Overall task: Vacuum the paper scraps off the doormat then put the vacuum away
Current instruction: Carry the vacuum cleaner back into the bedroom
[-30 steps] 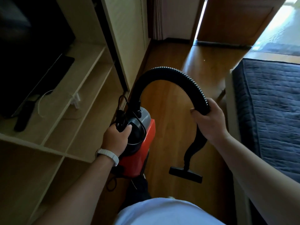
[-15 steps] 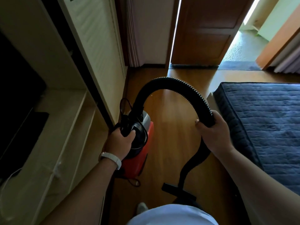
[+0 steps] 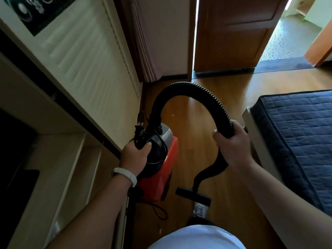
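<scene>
Red vacuum (image 3: 158,169) gripped by left hand (image 3: 134,159), right hand (image 3: 233,144) curled round hose (image 3: 201,94)

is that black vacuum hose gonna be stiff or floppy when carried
Probably floppy but springy: the ribbed hose holds a smooth arch between the vacuum and the right hand. Below that hand it snakes down, so the nozzle will likely swing. Seems light; one hand carries it.

Single head-worn wide-angle view, looking forward and down along both forearms. Left hand (image 3: 133,159), right hand (image 3: 233,146) and vacuum (image 3: 161,169) sit close, mid-frame. Wood floor (image 3: 188,112) runs to a doorway (image 3: 287,38) at upper right; shelving (image 3: 59,159) fills the left edge.
</scene>
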A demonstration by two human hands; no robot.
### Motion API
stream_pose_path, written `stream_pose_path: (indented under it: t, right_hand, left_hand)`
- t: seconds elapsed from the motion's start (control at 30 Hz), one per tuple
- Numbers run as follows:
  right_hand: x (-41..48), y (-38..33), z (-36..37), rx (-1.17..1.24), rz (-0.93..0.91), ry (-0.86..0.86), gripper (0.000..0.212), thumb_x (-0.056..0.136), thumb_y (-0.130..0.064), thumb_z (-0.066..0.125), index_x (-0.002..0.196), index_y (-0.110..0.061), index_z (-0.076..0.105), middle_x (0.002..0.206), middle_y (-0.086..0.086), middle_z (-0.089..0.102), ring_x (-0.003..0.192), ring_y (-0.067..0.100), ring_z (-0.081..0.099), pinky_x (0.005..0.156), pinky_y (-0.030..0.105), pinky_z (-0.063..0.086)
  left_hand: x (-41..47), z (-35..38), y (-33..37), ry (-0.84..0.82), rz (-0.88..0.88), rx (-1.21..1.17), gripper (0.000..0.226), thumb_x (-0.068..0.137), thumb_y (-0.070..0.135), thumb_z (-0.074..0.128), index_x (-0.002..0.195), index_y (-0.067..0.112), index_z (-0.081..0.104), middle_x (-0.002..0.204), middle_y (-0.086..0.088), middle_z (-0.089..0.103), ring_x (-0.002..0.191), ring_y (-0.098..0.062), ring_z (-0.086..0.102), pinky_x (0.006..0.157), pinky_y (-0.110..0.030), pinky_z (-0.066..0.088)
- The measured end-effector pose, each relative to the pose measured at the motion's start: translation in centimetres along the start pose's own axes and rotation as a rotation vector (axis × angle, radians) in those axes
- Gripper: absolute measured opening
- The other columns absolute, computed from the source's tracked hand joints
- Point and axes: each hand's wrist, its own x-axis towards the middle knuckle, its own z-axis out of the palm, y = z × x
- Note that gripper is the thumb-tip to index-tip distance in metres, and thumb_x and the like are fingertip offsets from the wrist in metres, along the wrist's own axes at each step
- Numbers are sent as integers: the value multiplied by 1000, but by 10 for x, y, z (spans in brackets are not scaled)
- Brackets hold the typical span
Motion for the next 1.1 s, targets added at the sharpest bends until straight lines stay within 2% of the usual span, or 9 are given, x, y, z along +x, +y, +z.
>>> stream_pose_path:
  t: [0.17, 0.3, 0.43, 0.57, 0.77, 0.97, 1.03, 1.1]
  right_hand:
    - [90, -2, -19, 19, 6, -21, 23, 83, -7, 69, 82, -25, 54, 71, 2, 56, 50, -1, 48, 44, 8, 39]
    - [142, -1, -30, 12, 8, -46, 20, 83, -8, 69, 83, -22, 55, 71, 3, 57, 49, 3, 47, 42, 10, 39]
    - [186, 5, -38, 25, 35, -27, 20, 83, -7, 70, 85, -22, 56, 68, 0, 55, 48, 1, 48, 41, 10, 38]
    - [231, 16, -43, -40, 47, 42, 17, 84, -14, 71, 90, -23, 57, 70, 4, 58, 58, 17, 54, 43, 13, 40]
    - [311, 26, -44, -137, 79, 97, 17, 85, -15, 71, 87, -25, 57, 68, 4, 59, 56, 17, 54, 42, 12, 38]
    - [398, 31, -25, -150, 161, 221, 15, 85, -16, 70, 84, -24, 57, 73, 16, 65, 62, 31, 62, 45, 20, 43]
    - [426, 26, -19, -145, 179, 257, 12, 84, -15, 70, 85, -19, 58, 73, 17, 63, 60, 31, 60, 44, 17, 41]
    - [455, 24, -17, -162, 200, 314, 11, 84, -14, 68, 86, -14, 58, 67, 10, 58, 56, 23, 55, 41, 14, 37]
  left_hand:
    - [58, 45, 48, 34, 30, 63, 15, 88, 27, 67, 76, 18, 63, 74, 2, 65, 71, -11, 62, 55, -24, 43]
    - [91, 75, 77, 48, 55, 50, 12, 89, 26, 66, 83, 16, 65, 77, 5, 64, 73, -8, 60, 55, -22, 40]
    - [133, 100, 109, 33, 69, 51, 22, 89, 25, 66, 72, 12, 59, 67, 0, 60, 63, -14, 57, 51, -24, 38]
    - [174, 130, 127, -21, 73, 42, 28, 87, 27, 67, 69, 6, 60, 63, -5, 60, 57, -17, 57, 50, -25, 41]
    - [262, 180, 149, -160, 32, -5, 33, 86, 30, 68, 61, 11, 55, 54, -1, 54, 50, -18, 54, 48, -29, 42]
    - [367, 230, 190, -291, 60, -5, 30, 87, 27, 67, 62, 19, 52, 57, 5, 56, 53, -12, 55, 46, -21, 38]
    - [402, 240, 208, -318, 86, 1, 28, 87, 27, 67, 64, 18, 54, 60, 4, 58, 56, -12, 57, 46, -19, 38]
    - [438, 254, 226, -358, 121, 28, 25, 86, 29, 67, 67, 16, 58, 65, 2, 61, 60, -13, 60, 48, -20, 39]
